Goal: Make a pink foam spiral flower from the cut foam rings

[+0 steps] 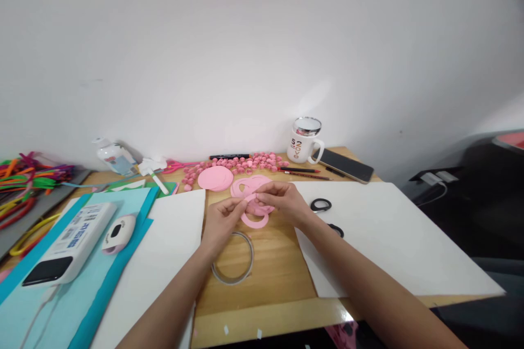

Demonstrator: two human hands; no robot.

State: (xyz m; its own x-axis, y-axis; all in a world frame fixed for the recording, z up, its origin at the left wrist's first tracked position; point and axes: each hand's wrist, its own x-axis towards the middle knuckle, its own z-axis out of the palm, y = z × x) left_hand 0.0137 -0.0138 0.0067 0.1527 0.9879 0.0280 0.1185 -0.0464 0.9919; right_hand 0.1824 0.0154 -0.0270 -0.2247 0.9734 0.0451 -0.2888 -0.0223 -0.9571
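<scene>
My left hand (224, 220) and my right hand (282, 200) meet above the middle of the table, fingertips pinched on a small pink paper strip (251, 199). The fingers hide part of the strip. Cut pink paper rings (254, 223) lie just behind and beneath the fingers. A stack of pink paper circles (215, 178) sits beyond my left hand. Behind it are many small rolled pink paper pieces (262, 161). A roll of tape (251, 262) lies flat beside my left wrist. Black-handled scissors (321, 205) rest on white paper, partly covered by my right forearm.
A white mug (301, 146) stands near the wall, with a phone (347, 166) and pencils (301, 170) close by. On the left lie a power bank (77, 240) on blue paper, a bottle (112, 155) and colourful pipe cleaners (28, 180). White sheets (393, 234) flank the bare wood.
</scene>
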